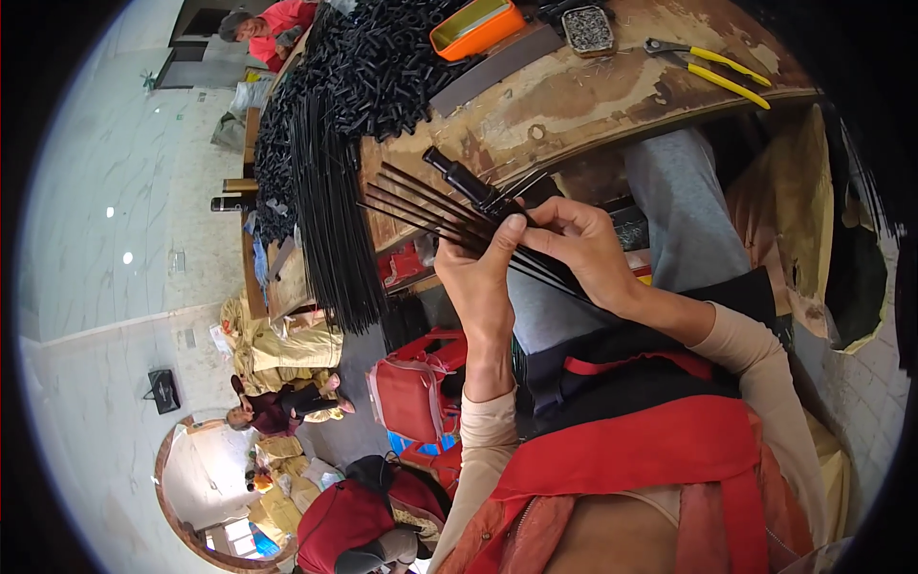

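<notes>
My left hand [481, 277] grips a fan of thin black rods [421, 206] that spread out to the upper left. A black tube-shaped handle piece [459, 177] sits at the top of the bundle. My right hand [585, 247] pinches the same rods from the right side, fingers curled around them just beside my left thumb. Both hands are held above my lap, in front of the worn wooden workbench [593, 96].
A big pile of short black tubes [373, 57] and a sheaf of long black rods [330, 220] lie on the bench's left. An orange tin [475, 27], a small box of parts [588, 29] and yellow-handled pliers [712, 67] sit farther back. Red bags [411, 387] stand on the floor; other people sit at far left.
</notes>
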`<state>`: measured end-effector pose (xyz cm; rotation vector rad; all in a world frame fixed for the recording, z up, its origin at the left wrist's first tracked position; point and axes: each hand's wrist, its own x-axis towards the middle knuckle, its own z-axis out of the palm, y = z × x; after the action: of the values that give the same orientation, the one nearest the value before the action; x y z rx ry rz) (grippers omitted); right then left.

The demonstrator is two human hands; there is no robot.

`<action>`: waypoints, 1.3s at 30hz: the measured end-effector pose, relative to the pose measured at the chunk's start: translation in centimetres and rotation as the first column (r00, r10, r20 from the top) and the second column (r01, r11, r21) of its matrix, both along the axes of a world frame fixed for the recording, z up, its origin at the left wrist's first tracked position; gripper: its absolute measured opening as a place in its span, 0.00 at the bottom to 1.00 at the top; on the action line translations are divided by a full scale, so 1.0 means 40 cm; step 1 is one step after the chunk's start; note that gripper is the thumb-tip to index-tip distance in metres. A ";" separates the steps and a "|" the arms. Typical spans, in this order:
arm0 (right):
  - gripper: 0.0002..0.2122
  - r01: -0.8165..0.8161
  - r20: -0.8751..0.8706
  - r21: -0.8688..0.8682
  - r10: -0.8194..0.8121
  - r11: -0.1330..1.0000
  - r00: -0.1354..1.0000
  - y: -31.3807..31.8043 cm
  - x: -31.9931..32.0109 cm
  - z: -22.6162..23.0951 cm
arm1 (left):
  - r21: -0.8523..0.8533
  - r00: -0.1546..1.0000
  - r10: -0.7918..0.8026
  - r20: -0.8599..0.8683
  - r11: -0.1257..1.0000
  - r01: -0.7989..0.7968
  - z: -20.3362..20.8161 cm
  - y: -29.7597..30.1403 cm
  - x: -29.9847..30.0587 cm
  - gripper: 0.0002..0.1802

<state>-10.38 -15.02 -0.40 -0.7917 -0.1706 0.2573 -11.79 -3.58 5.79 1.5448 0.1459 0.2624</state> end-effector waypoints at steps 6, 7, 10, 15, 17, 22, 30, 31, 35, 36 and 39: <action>0.08 -0.101 -0.047 0.176 0.111 0.979 0.993 0.007 0.006 -0.015 | -0.116 0.999 -0.021 0.040 0.993 0.025 -0.023 0.023 -0.023 0.14; 0.08 -0.100 -0.046 0.173 0.109 0.980 0.993 0.005 0.011 -0.024 | -0.125 0.999 -0.028 0.041 0.992 0.033 -0.026 0.022 -0.023 0.14; 0.08 -0.186 -0.078 0.195 0.205 0.963 0.976 0.008 0.032 -0.044 | -0.101 0.998 -0.041 0.050 0.994 0.046 -0.030 0.027 -0.026 0.14; 0.08 -0.279 -0.128 0.374 0.347 0.885 0.929 0.023 0.048 -0.076 | -0.094 0.998 -0.055 0.027 0.994 0.057 -0.030 0.032 -0.031 0.15; 0.09 -0.229 -0.115 0.320 0.278 0.919 0.954 0.032 0.032 -0.072 | -0.082 0.999 -0.040 -0.014 0.996 0.039 -0.011 0.021 -0.030 0.14; 0.11 -0.172 -0.105 0.228 0.200 0.958 0.974 0.042 0.008 -0.047 | 0.051 0.992 0.121 -0.031 0.991 -0.120 -0.007 -0.003 -0.023 0.11; 0.18 -0.373 -0.115 0.440 0.463 0.817 0.879 0.022 0.068 -0.089 | -0.141 0.999 -0.033 0.007 0.989 0.033 -0.015 0.019 -0.016 0.11; 0.18 -0.369 -0.119 0.443 0.462 0.817 0.879 0.022 0.070 -0.097 | -0.118 0.998 -0.057 -0.015 0.991 0.055 -0.015 0.021 -0.012 0.11; 0.16 -0.372 -0.116 0.497 0.485 0.784 0.867 0.014 0.063 -0.100 | 0.026 0.997 -0.048 -0.054 0.998 0.049 -0.019 0.021 -0.016 0.11; 0.16 -0.365 -0.113 0.514 0.484 0.776 0.868 0.012 0.059 -0.095 | 0.026 0.997 -0.051 -0.057 0.998 0.053 -0.017 0.018 -0.016 0.11; 0.16 -0.271 -0.121 0.407 0.346 0.872 0.930 0.020 0.031 -0.087 | -0.007 0.996 -0.077 -0.036 0.997 0.077 -0.016 0.018 -0.014 0.11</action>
<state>-9.14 -14.22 -3.87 -0.3396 -0.1607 0.5852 -12.35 -2.84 5.17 1.5462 0.1148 0.1728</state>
